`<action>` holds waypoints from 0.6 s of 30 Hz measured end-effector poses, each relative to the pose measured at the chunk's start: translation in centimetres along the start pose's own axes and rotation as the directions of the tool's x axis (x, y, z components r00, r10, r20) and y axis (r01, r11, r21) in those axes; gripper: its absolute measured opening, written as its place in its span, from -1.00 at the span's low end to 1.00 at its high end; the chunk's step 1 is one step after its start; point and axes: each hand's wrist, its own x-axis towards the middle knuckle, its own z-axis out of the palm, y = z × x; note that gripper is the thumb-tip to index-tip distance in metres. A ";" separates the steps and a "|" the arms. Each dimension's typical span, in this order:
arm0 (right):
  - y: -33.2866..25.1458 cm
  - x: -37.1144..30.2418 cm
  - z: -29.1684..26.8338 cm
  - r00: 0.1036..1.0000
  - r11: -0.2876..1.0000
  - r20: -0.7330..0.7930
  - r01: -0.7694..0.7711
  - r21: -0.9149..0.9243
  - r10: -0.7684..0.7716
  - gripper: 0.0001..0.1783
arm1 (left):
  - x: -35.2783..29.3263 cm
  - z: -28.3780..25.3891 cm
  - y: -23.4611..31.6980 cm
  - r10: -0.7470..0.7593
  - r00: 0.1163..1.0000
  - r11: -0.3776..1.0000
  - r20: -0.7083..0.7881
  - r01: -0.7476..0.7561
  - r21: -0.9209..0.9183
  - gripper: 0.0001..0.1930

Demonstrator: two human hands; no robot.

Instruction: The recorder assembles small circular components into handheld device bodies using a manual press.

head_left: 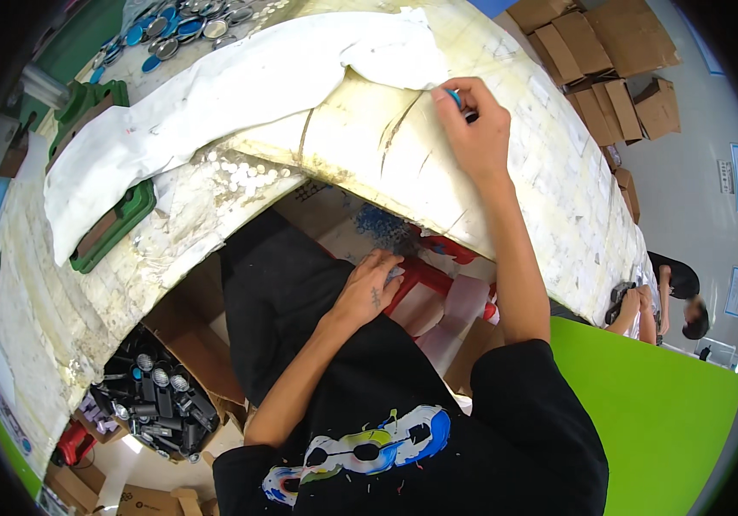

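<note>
My right hand (479,129) is raised over the table, past the right end of a long white cloth (240,90). Its thumb and fingers are closed on a small blue piece (454,98), mostly hidden, with something dark beside it. My left hand (369,288) rests low over my dark-trousered leg, below the table edge. Its fingers are curled round something greyish, only a sliver of which shows at the fingertips. The cloth lies in a curve across the table and over a green and brown block (115,225).
Blue and silver round caps (171,30) lie piled at the far left; small white discs (248,176) are scattered near the table edge. A carton of black flashlights (158,400) stands lower left. A green panel (644,404) is at right, with another person (674,288) beyond. Cardboard boxes (601,60) stand behind.
</note>
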 end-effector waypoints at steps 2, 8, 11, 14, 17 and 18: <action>0.0 1.0 -0.5 0.986 0.973 -0.063 -0.140 0.185 0.154 -0.80 | 0.0 0.0 0.0 -0.001 1.000 1.000 0.002 0.001 -0.005 -0.65; 1.0 2.4 -5.2 0.906 0.828 -0.176 -0.254 0.500 0.384 -0.76 | 0.2 0.0 -0.1 0.005 1.000 1.000 -0.010 -0.005 -0.004 -0.66; 2.0 -0.3 -5.5 0.913 0.905 -0.223 -0.254 0.342 0.341 -0.81 | 0.3 -0.3 0.1 -0.004 1.000 1.000 -0.005 0.003 -0.019 -0.67; 3.0 -2.3 -4.4 0.881 0.908 -0.287 -0.287 0.304 0.375 -0.83 | 0.5 -0.3 0.6 -0.007 0.999 1.000 0.034 0.008 -0.025 -0.68; 2.2 -2.4 -3.9 0.907 0.932 -0.267 -0.259 0.252 0.324 -0.85 | 0.4 -0.3 0.6 -0.008 0.999 1.000 0.050 0.009 -0.003 -0.68; 1.8 -2.3 -3.7 0.916 0.938 -0.253 -0.251 0.239 0.310 -0.86 | 0.4 -0.3 0.6 -0.014 0.999 1.000 0.039 0.014 0.000 -0.68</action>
